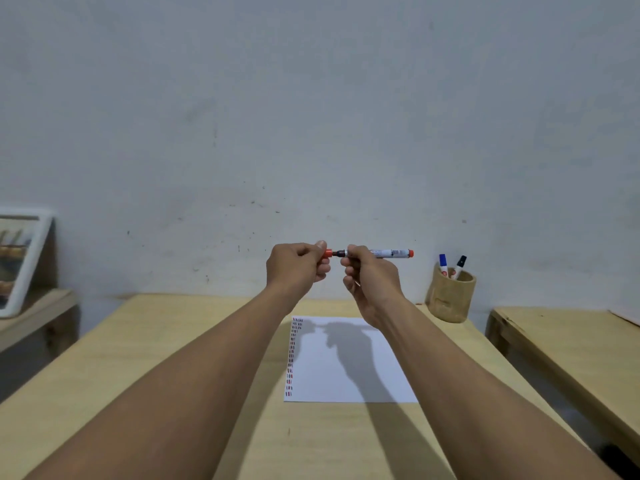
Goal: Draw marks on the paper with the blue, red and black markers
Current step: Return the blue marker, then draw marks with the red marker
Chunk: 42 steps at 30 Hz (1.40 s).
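Observation:
I hold the red marker (391, 253) level in the air above the table, its white barrel gripped in my right hand (367, 275). My left hand (298, 268) pinches the marker's red cap (327, 253), which sits just off the dark tip with a small gap. Below lies the white paper (349, 375), with columns of short blue, red and black marks down its left edge. The blue marker (443, 262) and the black marker (460, 264) stand in a wooden cup (450, 299) at the back right.
The paper lies on a light wooden table (207, 341) against a grey wall. A second wooden table (571, 344) stands to the right across a gap. A framed picture (20, 258) leans on a low shelf at the far left.

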Motion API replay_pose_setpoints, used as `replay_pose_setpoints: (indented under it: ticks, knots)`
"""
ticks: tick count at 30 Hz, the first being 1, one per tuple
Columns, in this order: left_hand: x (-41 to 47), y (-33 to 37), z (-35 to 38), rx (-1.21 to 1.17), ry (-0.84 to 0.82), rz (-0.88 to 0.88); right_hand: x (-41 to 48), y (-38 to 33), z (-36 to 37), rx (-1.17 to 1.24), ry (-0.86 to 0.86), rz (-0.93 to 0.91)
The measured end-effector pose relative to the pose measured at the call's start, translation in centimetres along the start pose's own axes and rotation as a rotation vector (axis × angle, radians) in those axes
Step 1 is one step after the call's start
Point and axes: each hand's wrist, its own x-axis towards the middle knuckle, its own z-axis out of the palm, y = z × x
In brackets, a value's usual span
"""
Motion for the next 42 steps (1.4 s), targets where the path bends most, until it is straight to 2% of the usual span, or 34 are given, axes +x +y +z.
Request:
replay_pose_setpoints:
  ticks: [6, 14, 19, 22, 26, 28, 31, 33, 42]
  knots:
    - [1.3, -4.1, -3.6, 0.471, 0.008, 0.057, 1.0, 2.9, -0.3, -0.188, -0.007, -0.016]
    - [0.9, -9.7, -5.5, 0.827, -0.033, 0.013, 2.6, 8.0, -0.9, -0.48, -0.031, -0.045]
    - [1.0, -12.0, -5.7, 0.953, -0.051, 0.039, 4.2, 10.4, -1.1, -0.597, -0.019, -0.058]
    - [0.7, -12.1, -5.9, 0.952, -0.058, 0.068, 4.8, 11.5, -0.8, -0.694, -0.006, -0.097]
    - [-0.3, -12.6, -7.0, 1.019, 0.049, 0.128, 5.4, 13.2, -0.2, -0.755, 0.01, -0.129]
    - [-0.6, -13.5, -7.9, 1.12, 0.0, 0.103, 5.6, 13.9, -0.2, -0.813, 0.007, -0.147]
    - [-0.2, -14.4, -8.6, 1.292, -0.189, -0.06, 5.9, 14.3, -0.4, -0.854, 0.001, -0.147]
    - [0.0, -14.4, -8.4, 1.333, -0.267, -0.091, 6.1, 14.5, -0.6, -0.86, -0.002, -0.142]
    - [0.0, -14.6, -8.4, 1.352, -0.255, -0.066, 6.0, 14.4, -0.7, -0.906, -0.02, -0.158]
